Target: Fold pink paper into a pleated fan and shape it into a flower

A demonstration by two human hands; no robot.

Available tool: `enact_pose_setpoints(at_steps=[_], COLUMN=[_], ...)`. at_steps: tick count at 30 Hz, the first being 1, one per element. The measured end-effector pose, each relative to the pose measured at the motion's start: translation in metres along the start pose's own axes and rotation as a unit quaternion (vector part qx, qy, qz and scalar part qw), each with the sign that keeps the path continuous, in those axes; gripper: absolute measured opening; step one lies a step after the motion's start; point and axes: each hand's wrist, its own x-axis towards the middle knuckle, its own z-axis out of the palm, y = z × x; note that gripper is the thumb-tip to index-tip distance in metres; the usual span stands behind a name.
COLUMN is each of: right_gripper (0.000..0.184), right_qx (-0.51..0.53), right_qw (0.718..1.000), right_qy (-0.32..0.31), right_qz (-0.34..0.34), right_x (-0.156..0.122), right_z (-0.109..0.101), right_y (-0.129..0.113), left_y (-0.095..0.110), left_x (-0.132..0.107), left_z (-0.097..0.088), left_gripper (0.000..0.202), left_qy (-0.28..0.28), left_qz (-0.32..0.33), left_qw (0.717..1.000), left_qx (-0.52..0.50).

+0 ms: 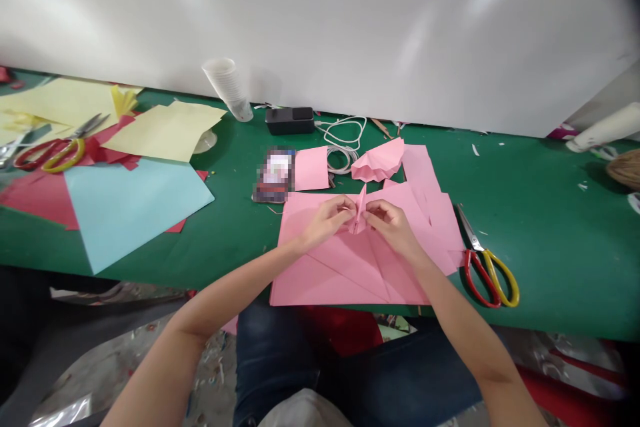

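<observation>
A small folded piece of pink paper (361, 208) stands upright between my two hands. My left hand (333, 219) pinches it from the left, and my right hand (387, 221) pinches it from the right. Both hands are just over a stack of pink paper sheets (330, 280) with crease lines on the top one. Beyond my hands lies a pleated pink paper fan (379, 161), and to its left a pink paper square (311, 169). Scissors with red and yellow handles (484, 263) lie to the right of the stack.
A phone (274, 175), a black box (290, 121) and a white cable (345, 147) lie behind the stack. Stacked paper cups (229, 89) lean near the white wall. Blue paper (135, 200), yellow paper (165, 130) and more scissors (65, 152) are at left; a twine roll (626, 170) is far right.
</observation>
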Motion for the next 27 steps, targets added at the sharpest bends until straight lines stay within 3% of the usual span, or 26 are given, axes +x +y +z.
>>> enact_pose_setpoints(at_steps=[3, 10, 19, 22, 27], right_gripper=[0.018, 0.014, 0.021, 0.022, 0.024], right_qx=[-0.021, -0.025, 0.045, 0.073, 0.083], right_qw=[1.0, 1.0, 0.999, 0.997, 0.996], right_qy=[-0.009, -0.003, -0.007, -0.017, -0.022], right_qz=[-0.014, -0.009, 0.018, 0.034, 0.04], right_x=[0.0, 0.001, 0.001, 0.001, 0.0], right_z=[0.001, 0.001, 0.002, 0.001, 0.002], right_y=[0.001, 0.001, 0.0, 0.0, 0.0], left_y=[-0.003, -0.011, -0.006, -0.009, -0.01], left_x=[-0.001, -0.001, -0.002, -0.002, -0.003], left_z=[0.001, 0.002, 0.003, 0.003, 0.002], left_gripper=[0.022, 0.018, 0.027, 0.023, 0.012], left_qy=[0.015, 0.078, 0.05, 0.068, 0.047], left_qz=[0.012, 0.061, 0.055, 0.077, 0.11], left_qw=[0.999, 0.985, 0.987, 0.98, 0.968], left_qx=[0.04, 0.139, 0.143, 0.171, 0.222])
